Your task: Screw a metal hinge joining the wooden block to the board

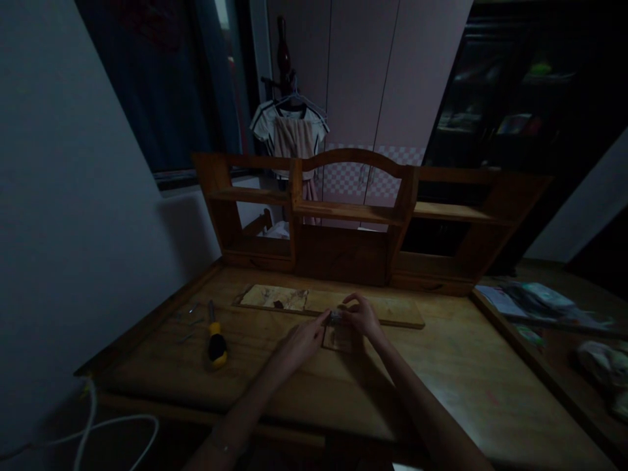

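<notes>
A small, shiny, metal-looking piece [336, 315] sits between my two hands at the near edge of a long wooden board [392, 310]; its exact kind is too dark and small to make out. My right hand [362, 315] pinches it from the right, fingers bent over the board. From the left, the index finger of my left hand [312, 332] reaches to the same piece, and the other fingers are curled in. Just below the fingertips, a short wooden piece [338, 340] lies flat on the desk, partly covered by my hands.
To the left lies a screwdriver [216, 343] with a yellow and black handle, beside several loose screws [193, 320]. A wooden shelf unit [343, 210] stands along the back of the desk [441, 379]. A white cable [122, 418] hangs at the lower left. Papers [544, 297] lie beyond the right edge.
</notes>
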The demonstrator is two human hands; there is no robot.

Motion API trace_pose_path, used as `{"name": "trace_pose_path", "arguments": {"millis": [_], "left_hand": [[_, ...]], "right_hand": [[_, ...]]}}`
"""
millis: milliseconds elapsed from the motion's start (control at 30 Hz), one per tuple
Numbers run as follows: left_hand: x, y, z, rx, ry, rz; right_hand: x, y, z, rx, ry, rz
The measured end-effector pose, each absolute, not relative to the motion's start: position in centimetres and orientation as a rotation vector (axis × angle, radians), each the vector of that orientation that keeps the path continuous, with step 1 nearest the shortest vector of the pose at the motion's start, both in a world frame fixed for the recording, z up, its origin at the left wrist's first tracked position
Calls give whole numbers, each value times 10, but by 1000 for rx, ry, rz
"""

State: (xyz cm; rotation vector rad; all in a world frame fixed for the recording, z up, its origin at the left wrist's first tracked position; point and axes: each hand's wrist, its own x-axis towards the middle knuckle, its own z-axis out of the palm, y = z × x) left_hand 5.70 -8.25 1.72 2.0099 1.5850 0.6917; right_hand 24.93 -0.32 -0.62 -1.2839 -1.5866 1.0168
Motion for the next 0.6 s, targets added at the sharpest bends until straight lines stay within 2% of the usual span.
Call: {"name": "trace_pose_path", "arguments": {"millis": [167,300,600], "left_hand": [[60,-77,14,2136,1641,540],[62,-76,13,2203,1662,487],[62,-73,8,2272,1695,454]], "right_hand": [[251,-4,-4,-1325,-1649,850],[250,-12,4,-1332,-1758,567],[259,-33,4,-1070,-2199,252]]}}
